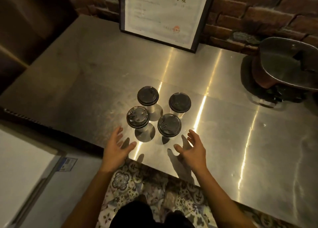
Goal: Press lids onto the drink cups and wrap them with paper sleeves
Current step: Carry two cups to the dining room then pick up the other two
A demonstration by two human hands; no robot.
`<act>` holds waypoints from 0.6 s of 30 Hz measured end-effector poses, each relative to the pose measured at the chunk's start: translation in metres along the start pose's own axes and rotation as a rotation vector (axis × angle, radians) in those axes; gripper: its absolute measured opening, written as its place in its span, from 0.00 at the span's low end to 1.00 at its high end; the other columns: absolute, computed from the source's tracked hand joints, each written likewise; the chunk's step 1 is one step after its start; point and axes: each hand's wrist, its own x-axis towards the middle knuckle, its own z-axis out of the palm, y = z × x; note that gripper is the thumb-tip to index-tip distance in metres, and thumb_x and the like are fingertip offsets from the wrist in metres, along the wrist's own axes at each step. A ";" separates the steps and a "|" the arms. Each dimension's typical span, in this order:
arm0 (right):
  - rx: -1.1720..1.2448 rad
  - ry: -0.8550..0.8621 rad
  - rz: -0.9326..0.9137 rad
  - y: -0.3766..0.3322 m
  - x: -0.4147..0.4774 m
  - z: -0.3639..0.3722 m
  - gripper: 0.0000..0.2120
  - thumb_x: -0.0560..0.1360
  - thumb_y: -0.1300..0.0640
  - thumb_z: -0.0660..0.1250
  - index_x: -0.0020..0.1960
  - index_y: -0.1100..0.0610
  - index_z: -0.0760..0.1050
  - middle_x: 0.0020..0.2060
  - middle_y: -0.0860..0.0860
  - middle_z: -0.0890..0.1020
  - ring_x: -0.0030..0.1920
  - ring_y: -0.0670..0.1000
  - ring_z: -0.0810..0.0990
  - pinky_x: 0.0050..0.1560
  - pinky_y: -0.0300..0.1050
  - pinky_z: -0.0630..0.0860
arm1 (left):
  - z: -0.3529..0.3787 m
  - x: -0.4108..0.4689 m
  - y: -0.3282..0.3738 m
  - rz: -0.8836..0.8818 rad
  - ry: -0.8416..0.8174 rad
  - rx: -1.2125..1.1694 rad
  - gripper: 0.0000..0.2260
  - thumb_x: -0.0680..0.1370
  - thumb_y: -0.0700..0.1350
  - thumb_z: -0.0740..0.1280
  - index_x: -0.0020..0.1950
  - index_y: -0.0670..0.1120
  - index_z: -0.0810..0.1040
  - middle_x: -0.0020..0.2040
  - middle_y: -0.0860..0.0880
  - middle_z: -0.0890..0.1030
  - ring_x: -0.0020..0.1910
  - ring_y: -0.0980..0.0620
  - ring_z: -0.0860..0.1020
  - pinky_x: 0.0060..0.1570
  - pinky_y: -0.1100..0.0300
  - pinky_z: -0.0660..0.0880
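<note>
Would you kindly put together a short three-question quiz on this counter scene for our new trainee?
1. True or false: every one of the four cups on the steel counter already has a dark lid on.
2. Multiple choice: what is the left hand doing? A) gripping a cup B) open, touching nothing C) holding a sleeve
3. Fill in: the framed document leans against a ___ wall.

Key:
1. True.
2. B; the right hand is open and empty too.
3. Brick.
</note>
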 end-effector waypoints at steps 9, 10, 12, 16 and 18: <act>0.184 0.238 -0.081 -0.016 -0.007 0.079 0.49 0.61 0.46 0.84 0.76 0.41 0.64 0.71 0.41 0.74 0.68 0.42 0.72 0.68 0.42 0.70 | 0.005 0.060 -0.018 0.046 -0.093 0.045 0.51 0.67 0.46 0.83 0.82 0.52 0.57 0.82 0.48 0.63 0.79 0.47 0.65 0.73 0.54 0.66; 0.211 0.280 -0.080 -0.016 -0.006 0.087 0.48 0.60 0.45 0.84 0.75 0.40 0.65 0.70 0.40 0.75 0.68 0.42 0.74 0.69 0.44 0.72 | 0.004 0.066 -0.021 0.063 -0.096 0.059 0.51 0.66 0.50 0.84 0.82 0.53 0.58 0.81 0.49 0.65 0.78 0.48 0.66 0.74 0.52 0.67; 0.242 0.350 -0.055 -0.018 -0.003 0.098 0.48 0.58 0.42 0.84 0.74 0.40 0.66 0.68 0.41 0.77 0.68 0.45 0.76 0.69 0.51 0.75 | 0.005 0.082 -0.031 0.092 -0.110 0.071 0.52 0.62 0.59 0.84 0.80 0.57 0.60 0.78 0.52 0.69 0.76 0.51 0.70 0.74 0.46 0.70; 0.250 0.439 -0.012 -0.019 0.005 0.111 0.49 0.57 0.41 0.83 0.74 0.40 0.66 0.68 0.42 0.77 0.68 0.48 0.76 0.68 0.57 0.76 | 0.010 0.095 -0.029 0.163 -0.137 0.112 0.47 0.64 0.52 0.84 0.78 0.55 0.65 0.74 0.54 0.74 0.73 0.55 0.72 0.72 0.51 0.73; 0.243 0.479 -0.012 -0.018 0.008 0.112 0.49 0.57 0.42 0.83 0.73 0.41 0.66 0.68 0.43 0.77 0.68 0.48 0.76 0.67 0.57 0.77 | 0.014 0.097 -0.025 0.178 -0.132 0.113 0.45 0.64 0.53 0.84 0.77 0.55 0.67 0.72 0.55 0.75 0.72 0.56 0.73 0.71 0.55 0.73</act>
